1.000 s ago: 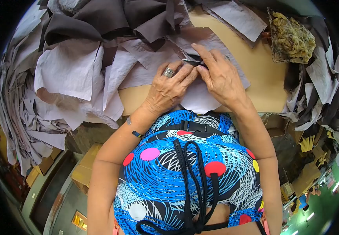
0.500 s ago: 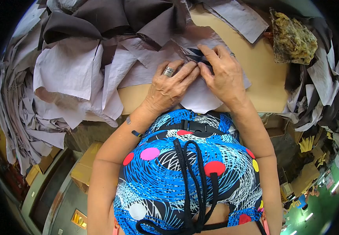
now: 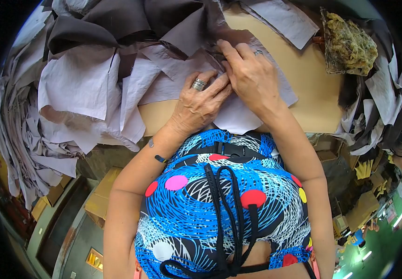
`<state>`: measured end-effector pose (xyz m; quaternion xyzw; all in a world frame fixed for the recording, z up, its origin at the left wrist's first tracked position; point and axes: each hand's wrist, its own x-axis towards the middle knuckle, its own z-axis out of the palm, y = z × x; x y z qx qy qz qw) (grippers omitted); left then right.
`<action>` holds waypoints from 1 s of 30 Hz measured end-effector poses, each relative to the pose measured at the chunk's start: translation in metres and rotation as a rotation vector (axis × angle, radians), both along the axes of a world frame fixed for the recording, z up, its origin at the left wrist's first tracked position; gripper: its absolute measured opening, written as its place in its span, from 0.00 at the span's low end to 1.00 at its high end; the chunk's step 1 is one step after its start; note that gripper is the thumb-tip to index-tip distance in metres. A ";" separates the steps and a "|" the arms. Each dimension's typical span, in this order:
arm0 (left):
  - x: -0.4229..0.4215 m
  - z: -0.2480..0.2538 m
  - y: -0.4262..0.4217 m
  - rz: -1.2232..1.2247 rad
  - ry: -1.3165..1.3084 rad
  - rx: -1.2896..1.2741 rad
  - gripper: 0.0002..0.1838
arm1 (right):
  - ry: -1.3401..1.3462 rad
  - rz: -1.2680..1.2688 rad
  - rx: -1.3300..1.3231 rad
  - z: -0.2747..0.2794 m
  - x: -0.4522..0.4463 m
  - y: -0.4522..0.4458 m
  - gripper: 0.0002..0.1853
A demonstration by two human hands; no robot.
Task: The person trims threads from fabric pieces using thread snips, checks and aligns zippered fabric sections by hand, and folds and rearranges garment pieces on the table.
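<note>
A lilac-grey fabric piece point(image 3: 240, 118) lies under both my hands at the near edge of the board. My left hand point(image 3: 203, 100), with a wide ring, has its fingers bent and closed on the cloth. Touching its fingertips, my right hand point(image 3: 252, 76) curls over the same piece, index finger reaching forward and thumb bent in. Its palm and the cloth between the fingers are hidden. Just beyond the fingertips droops a heap of dark brown fabric point(image 3: 182, 32).
Stacked lilac-grey cloth pieces point(image 3: 78, 83) hang over the left side. A tan board point(image 3: 317, 97) shows at right, below a rough yellowish fibrous block point(image 3: 349, 44). More cloth point(image 3: 382, 95) hangs at far right. A cardboard box point(image 3: 101, 195) stands at lower left.
My right hand has moved left and slightly forward, closer over my left fingertips. A dark strip seen between the hands before is now covered. The left hand has barely moved.
</note>
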<state>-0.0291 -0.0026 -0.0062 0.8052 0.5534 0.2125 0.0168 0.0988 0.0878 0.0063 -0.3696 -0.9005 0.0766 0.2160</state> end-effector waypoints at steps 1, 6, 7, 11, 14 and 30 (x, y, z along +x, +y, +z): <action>0.000 0.000 0.000 -0.002 -0.009 -0.002 0.17 | 0.013 -0.001 0.009 -0.001 -0.003 0.001 0.19; 0.000 -0.001 0.001 -0.012 -0.018 -0.001 0.16 | 0.025 0.009 0.049 -0.001 -0.011 0.008 0.19; 0.000 -0.001 0.000 -0.013 -0.018 -0.005 0.16 | 0.037 0.011 0.052 0.000 -0.013 0.010 0.19; 0.000 -0.003 -0.001 -0.008 -0.031 -0.017 0.16 | 0.072 0.026 0.082 0.001 -0.017 0.015 0.19; 0.001 -0.004 -0.001 0.002 -0.006 0.005 0.14 | 0.088 0.023 0.084 0.004 -0.018 0.014 0.19; 0.000 -0.006 -0.001 0.002 -0.007 0.021 0.12 | 0.075 0.080 0.217 0.003 -0.014 0.009 0.19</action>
